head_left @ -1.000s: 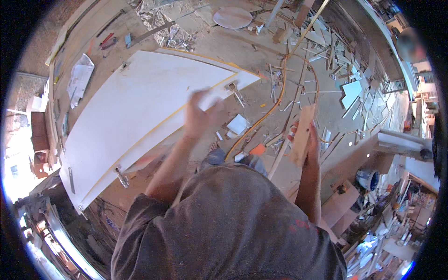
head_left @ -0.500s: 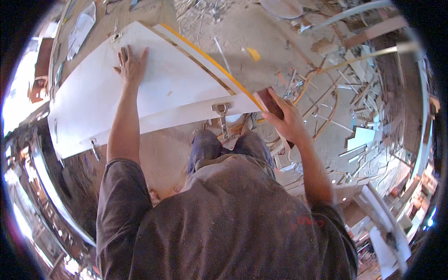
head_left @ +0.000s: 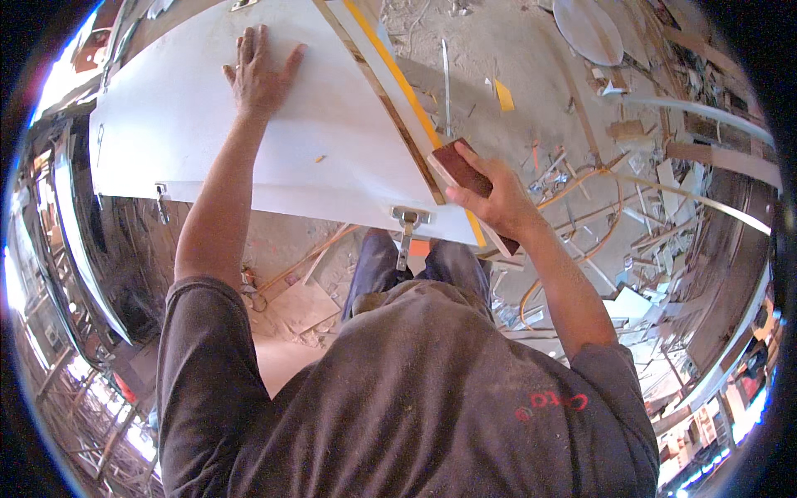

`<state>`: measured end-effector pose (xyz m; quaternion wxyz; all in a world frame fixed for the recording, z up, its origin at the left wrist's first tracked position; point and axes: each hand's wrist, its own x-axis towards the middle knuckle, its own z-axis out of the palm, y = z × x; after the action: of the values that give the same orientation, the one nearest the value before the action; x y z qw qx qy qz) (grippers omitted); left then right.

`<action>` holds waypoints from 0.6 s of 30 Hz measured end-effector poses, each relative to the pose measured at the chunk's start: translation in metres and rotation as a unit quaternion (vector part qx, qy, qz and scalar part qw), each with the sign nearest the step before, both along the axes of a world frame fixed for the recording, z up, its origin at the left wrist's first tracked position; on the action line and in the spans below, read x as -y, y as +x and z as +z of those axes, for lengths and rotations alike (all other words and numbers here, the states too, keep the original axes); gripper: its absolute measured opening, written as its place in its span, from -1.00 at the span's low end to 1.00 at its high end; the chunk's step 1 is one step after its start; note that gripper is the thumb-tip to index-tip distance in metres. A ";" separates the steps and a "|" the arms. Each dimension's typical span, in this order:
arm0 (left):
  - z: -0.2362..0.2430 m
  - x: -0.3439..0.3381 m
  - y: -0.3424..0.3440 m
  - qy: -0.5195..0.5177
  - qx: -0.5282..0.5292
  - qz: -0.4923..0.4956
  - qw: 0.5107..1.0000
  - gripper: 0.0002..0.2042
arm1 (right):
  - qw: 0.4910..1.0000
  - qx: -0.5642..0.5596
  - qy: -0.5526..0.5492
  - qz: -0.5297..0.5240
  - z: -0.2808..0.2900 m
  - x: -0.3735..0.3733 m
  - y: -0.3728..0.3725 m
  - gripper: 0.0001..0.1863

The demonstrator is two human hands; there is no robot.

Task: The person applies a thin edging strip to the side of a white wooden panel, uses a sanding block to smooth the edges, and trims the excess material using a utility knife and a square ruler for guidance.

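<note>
A white cabinet door panel (head_left: 183, 124) lies in front of me, with a yellow strip (head_left: 398, 79) along its right edge and a bare wood-coloured band beside it. My left hand (head_left: 259, 79) rests flat on its face, fingers spread. On the right, my right hand (head_left: 506, 199) grips a sanding block (head_left: 459, 162) with a dark red-brown abrasive surface, held against the yellow-edged side near the close corner. A metal cabinet hinge (head_left: 407, 217) sticks out from the panel's near edge, and a second hinge (head_left: 162, 199) sits farther left.
Wood offcuts and debris litter the dusty floor (head_left: 440, 79) on the right. A yellow hose-like line (head_left: 618, 199) curls there, near a pale scrap board (head_left: 629, 305). A round pale disc (head_left: 588, 31) lies at the far right. My legs (head_left: 374, 270) are just below the panel.
My right hand has slid the sanding block along the panel's right edge, away from the near corner. My left hand stays flat on the panel; the whole view has shifted.
</note>
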<state>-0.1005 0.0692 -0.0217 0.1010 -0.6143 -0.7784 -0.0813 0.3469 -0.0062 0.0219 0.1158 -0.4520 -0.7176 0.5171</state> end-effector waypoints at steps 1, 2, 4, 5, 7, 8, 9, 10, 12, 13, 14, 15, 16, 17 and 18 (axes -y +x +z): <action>-0.001 0.002 -0.001 -0.005 0.000 0.003 1.000 -0.08 | 1.000 -0.028 0.004 -0.001 0.002 -0.011 -0.011 -0.15; 0.000 0.002 -0.001 -0.008 0.001 0.006 1.000 -0.08 | 1.000 -0.021 0.000 0.002 0.004 -0.023 -0.020 -0.14; 0.005 -0.001 0.005 -0.020 0.008 0.021 1.000 -0.08 | 1.000 -0.007 -0.007 0.008 0.003 -0.046 -0.038 -0.12; 0.006 -0.002 0.005 -0.017 0.005 0.016 1.000 -0.08 | 1.000 -0.019 -0.012 0.010 0.000 -0.058 -0.046 -0.12; 0.005 0.001 0.001 -0.013 -0.003 0.009 1.000 -0.07 | 0.998 -0.046 -0.026 0.017 -0.010 -0.081 -0.065 -0.12; 0.010 0.000 0.006 -0.027 0.014 0.015 0.999 -0.06 | 0.998 -0.061 -0.021 0.011 -0.015 -0.092 -0.074 -0.12; 0.011 0.000 0.007 -0.031 0.012 0.019 0.999 -0.06 | 0.997 -0.076 -0.016 0.005 -0.020 -0.103 -0.086 -0.12; 0.012 0.000 0.008 -0.035 0.011 0.022 0.999 -0.06 | 0.996 -0.091 -0.012 0.000 -0.022 -0.113 -0.097 -0.12; 0.014 0.002 0.007 -0.040 0.019 0.030 0.999 -0.06 | 0.998 -0.066 -0.015 0.012 -0.016 -0.136 -0.119 -0.11; 0.015 0.003 0.007 -0.041 0.020 0.033 0.998 -0.06 | 0.998 -0.053 -0.017 0.018 -0.015 -0.149 -0.129 -0.10; 0.018 0.002 0.010 -0.042 0.023 0.031 0.998 -0.07 | 0.999 -0.028 0.004 0.021 -0.024 -0.161 -0.134 -0.05; 0.018 0.003 0.010 -0.045 0.026 0.032 0.998 -0.07 | 0.999 -0.033 0.002 0.029 -0.024 -0.171 -0.142 -0.05; 0.018 0.003 0.009 -0.044 0.023 0.032 0.998 -0.07 | 0.999 -0.037 0.000 0.037 -0.022 -0.179 -0.150 -0.04; 0.017 0.003 0.007 -0.042 0.018 0.032 0.998 -0.07 | 0.998 -0.043 -0.002 0.045 -0.022 -0.187 -0.157 -0.04; 0.016 0.003 0.008 -0.042 0.015 0.029 0.999 -0.07 | 0.998 -0.041 0.019 0.033 -0.028 -0.193 -0.164 -0.08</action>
<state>-0.0927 0.0659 -0.0055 0.0663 -0.5937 -0.8001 -0.0548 0.1829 0.1869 -0.0057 0.1368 -0.4043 -0.7363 0.5251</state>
